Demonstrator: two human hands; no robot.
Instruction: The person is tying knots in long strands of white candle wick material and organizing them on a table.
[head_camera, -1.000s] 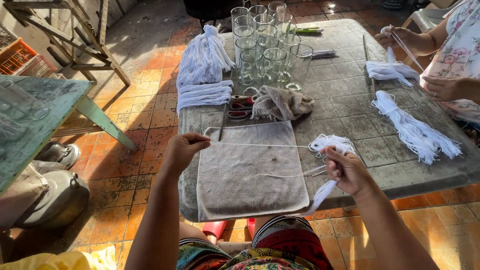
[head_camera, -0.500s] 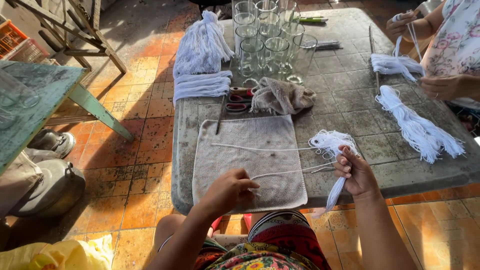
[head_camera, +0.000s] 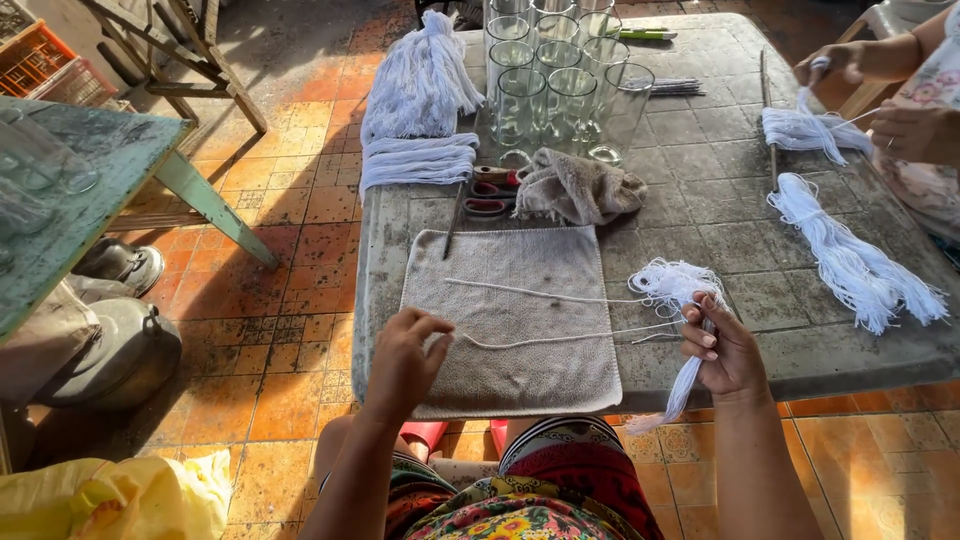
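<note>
At the near edge of the grey table (head_camera: 800, 350), the left hand (head_camera: 405, 360) hovers palm down over the beige cloth (head_camera: 520, 320), wrist low, with thumb and forefinger pinched together on the near end of a white string (head_camera: 560, 337). That string lies on the cloth with its long axis running left to right, its far end pointing into the bundle of white strings (head_camera: 680, 290) at the cloth's right border. The right hand (head_camera: 725, 350) stands just beside the cloth, fingers closed around the bundle, whose loose tail hangs down past the table edge. A second string (head_camera: 540, 292) lies parallel, slightly farther up the cloth. Beyond the cloth lie red-handled scissors (head_camera: 490, 198) and a crumpled rag (head_camera: 580, 188). Farther still stand clear glasses (head_camera: 560, 90), with folded white string hanks (head_camera: 420, 120) to their left. At the far right, another person's hands (head_camera: 880, 95) work more white strands (head_camera: 850, 260).
</note>
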